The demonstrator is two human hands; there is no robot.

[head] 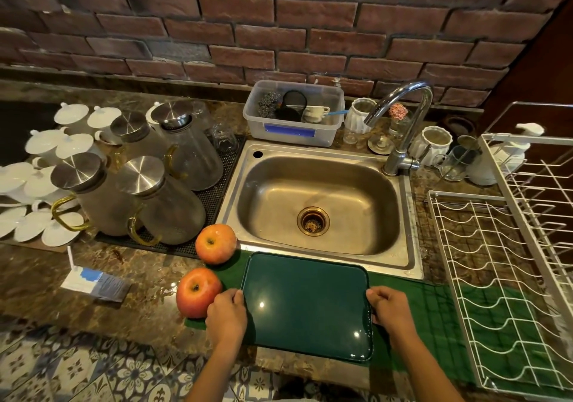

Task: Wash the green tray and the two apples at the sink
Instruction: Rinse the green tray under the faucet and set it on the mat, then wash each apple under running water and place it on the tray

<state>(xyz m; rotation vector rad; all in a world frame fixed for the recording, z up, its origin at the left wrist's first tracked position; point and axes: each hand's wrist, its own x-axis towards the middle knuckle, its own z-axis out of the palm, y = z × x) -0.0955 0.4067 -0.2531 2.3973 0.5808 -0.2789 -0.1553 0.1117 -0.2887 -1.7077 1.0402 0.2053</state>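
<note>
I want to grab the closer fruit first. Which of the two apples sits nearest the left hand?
The nearer apple, right beside the left hand at the green tray's edge. The other apple lies farther back, by the sink corner.

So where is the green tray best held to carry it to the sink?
By its two short side edges, one from each side, as both hands do now: left hand, right hand. The green tray lies flat, wide and shallow, so a rim grip probably keeps it level.
</note>
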